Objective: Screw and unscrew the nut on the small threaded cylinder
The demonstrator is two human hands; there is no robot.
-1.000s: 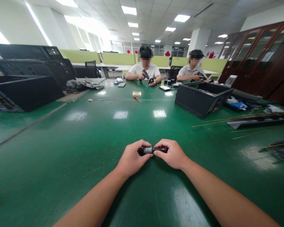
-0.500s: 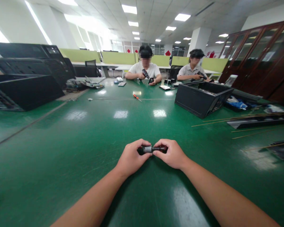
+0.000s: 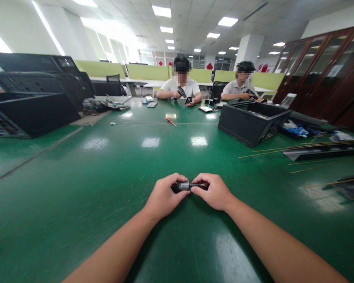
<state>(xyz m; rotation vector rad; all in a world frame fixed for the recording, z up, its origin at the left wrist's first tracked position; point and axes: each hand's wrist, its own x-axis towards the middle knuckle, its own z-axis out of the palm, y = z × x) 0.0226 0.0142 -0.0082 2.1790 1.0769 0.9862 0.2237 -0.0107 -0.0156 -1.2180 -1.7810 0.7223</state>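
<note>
Just above the green tabletop, both hands grip one short cylindrical part. It has a silver barrel, a dark ridged, spring-like shaft and a dark red end; its exact kind is unclear. My left hand wraps the silver side, thumb and fingers closed around it. From the other side, my right hand pinches the ridged shaft near the silver barrel, and the dark red end lies inside its curled fingers. Fingers cover both ends of the part. Farther out on the table lies an orange-handled screwdriver.
A black computer case stands at the right, with thin brass-coloured rods near it. More black cases and loose parts are at the left. Across the table, two people hold power drills.
</note>
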